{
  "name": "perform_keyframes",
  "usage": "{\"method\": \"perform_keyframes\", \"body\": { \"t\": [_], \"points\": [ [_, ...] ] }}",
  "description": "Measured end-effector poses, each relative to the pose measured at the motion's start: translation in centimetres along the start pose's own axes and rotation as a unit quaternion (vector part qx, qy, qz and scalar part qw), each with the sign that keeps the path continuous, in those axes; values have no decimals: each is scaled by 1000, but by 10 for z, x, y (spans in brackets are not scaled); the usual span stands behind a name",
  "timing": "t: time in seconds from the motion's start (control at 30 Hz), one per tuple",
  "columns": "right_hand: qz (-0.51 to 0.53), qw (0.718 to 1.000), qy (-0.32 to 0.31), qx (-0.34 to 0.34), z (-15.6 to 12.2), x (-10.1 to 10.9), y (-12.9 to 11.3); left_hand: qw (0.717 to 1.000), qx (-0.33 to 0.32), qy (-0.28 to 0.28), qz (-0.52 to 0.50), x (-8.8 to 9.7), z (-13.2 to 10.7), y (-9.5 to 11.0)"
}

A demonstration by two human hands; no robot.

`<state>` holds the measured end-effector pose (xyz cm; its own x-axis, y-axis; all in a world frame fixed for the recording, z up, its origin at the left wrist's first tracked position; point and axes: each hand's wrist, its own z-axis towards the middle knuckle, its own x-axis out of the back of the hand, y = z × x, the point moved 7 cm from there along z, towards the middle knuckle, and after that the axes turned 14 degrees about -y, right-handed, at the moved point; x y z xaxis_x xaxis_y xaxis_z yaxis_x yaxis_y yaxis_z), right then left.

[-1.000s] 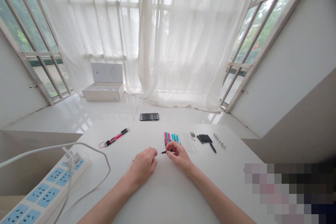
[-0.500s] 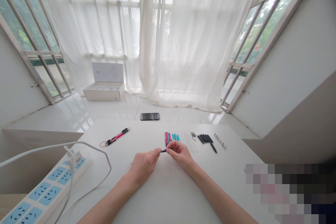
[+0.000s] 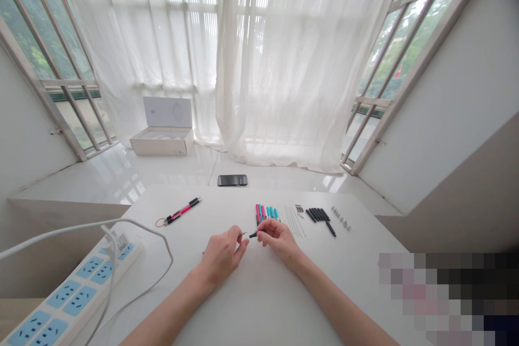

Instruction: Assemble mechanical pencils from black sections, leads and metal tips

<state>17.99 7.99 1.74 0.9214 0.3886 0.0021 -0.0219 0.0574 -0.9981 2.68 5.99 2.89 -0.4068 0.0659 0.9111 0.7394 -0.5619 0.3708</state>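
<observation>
My left hand (image 3: 223, 251) pinches a small, thin metallic piece (image 3: 244, 234) between thumb and forefinger; most of it is hidden. Facing it, a short black pen part (image 3: 253, 234) sits in the fingertips of my right hand (image 3: 279, 238), with a small gap between the two pieces. Just beyond my right hand lie pink and teal pen barrels (image 3: 266, 211) in a row. To their right are thin white refills (image 3: 292, 220), small dark springs (image 3: 299, 208), several black pen grips (image 3: 318, 214) and grey cone-like tips (image 3: 340, 218).
Pink-and-black pens (image 3: 184, 211) lie at the left with a ring (image 3: 160, 222) at their end. A white power strip (image 3: 71, 294) and its cable (image 3: 164, 243) occupy the left edge. Behind are a phone (image 3: 232, 180) and an open white box (image 3: 160, 146).
The fingers of my left hand have drawn back a little to the left, so the metallic piece and the black pen part are now apart. My right hand stays nearly in place.
</observation>
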Motion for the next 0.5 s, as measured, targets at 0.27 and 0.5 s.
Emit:
{"method": "perform_keyframes", "body": {
  "t": [0.27,0.5],
  "points": [
    [-2,999,-35,-9,1,-2,7,995,-75,29,-51,-4,-2,5],
    [-11,998,-67,-10,3,-4,12,996,-83,11,-20,-6,-3,4]
  ]
}}
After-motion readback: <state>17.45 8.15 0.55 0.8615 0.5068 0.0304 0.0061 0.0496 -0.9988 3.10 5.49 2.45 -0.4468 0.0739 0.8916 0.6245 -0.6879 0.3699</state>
